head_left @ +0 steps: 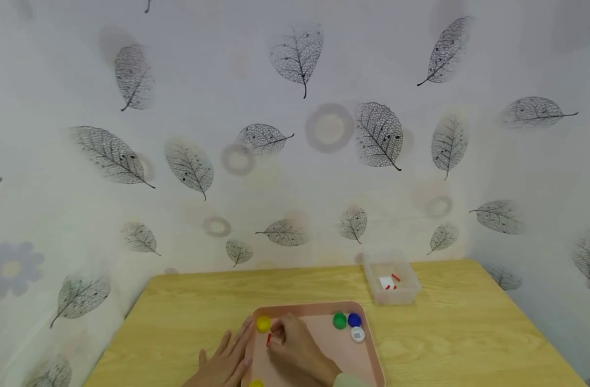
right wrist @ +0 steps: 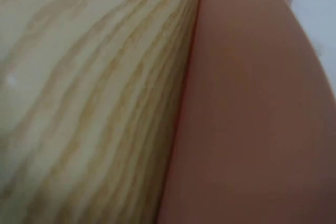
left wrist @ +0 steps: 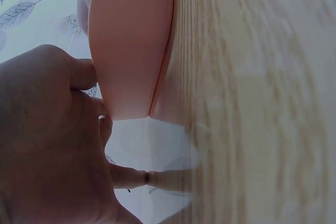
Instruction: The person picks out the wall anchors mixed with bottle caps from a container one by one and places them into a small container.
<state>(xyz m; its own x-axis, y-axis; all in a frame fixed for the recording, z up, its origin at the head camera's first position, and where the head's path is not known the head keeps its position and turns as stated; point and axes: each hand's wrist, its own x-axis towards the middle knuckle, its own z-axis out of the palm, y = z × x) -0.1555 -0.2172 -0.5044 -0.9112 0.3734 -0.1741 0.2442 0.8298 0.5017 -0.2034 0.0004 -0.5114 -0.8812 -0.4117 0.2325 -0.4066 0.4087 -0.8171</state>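
A pink tray lies on the wooden table. My left hand rests along its left edge with fingers extended; the left wrist view shows that hand against the tray's outer wall. Inside the tray, my right hand holds a small red stick between thumb and finger, by its two ends. Just above that is a yellow cap. Only the tray wall and table show in the right wrist view, with a sliver of what may be a finger on top.
Green, blue and white caps sit in the tray's far right corner. Another yellow cap is cut off at the bottom edge. Behind on the right, a clear plastic box contains several red pieces and something white.
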